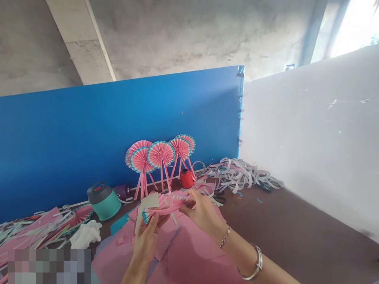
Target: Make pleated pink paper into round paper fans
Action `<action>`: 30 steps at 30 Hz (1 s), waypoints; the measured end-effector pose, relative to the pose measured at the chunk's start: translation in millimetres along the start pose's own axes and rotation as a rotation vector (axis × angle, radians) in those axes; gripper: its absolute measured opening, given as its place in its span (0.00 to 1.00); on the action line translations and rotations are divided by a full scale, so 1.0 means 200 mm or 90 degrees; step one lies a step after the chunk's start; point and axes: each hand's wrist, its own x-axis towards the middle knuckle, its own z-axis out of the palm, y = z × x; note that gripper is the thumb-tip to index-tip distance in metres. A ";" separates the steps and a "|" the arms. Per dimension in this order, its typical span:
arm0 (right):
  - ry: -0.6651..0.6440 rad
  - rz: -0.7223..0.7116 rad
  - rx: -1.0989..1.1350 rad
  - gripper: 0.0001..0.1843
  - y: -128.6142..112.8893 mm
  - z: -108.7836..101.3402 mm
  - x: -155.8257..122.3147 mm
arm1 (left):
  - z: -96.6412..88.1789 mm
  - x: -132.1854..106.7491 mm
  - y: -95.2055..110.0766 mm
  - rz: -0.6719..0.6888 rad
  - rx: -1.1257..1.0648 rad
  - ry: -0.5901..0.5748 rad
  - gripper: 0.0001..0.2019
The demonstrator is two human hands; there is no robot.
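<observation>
Between my hands stretches a pleated pink paper fan with blue-tipped, pale-striped edges. My left hand is closed on its left end, thumb on top. The fingertips of my right hand pinch the other end, at the right. Sheets of pink paper lie spread under both hands. Just behind the held fan is a pale card. Several finished round paper fans on pink stick legs lean against the blue partition, beyond my hands.
A teal container with a dark lid and white crumpled tissue stand left. A red container sits by the fans. Curled paper strips pile along the back right. A blue partition and white wall border the brown table.
</observation>
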 end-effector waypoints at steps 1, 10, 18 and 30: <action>-0.005 0.000 0.010 0.12 0.00 0.00 0.00 | 0.00 0.00 0.00 0.002 -0.002 -0.002 0.11; 0.013 0.043 0.051 0.05 -0.03 -0.01 0.00 | -0.01 0.00 -0.01 -0.011 -0.025 -0.024 0.11; 0.072 -0.082 0.029 0.15 -0.03 0.01 -0.01 | -0.04 0.03 -0.01 -0.004 -0.077 0.019 0.13; 0.088 -0.104 0.004 0.10 -0.02 0.03 -0.02 | -0.05 0.03 -0.02 -0.010 -0.113 -0.016 0.12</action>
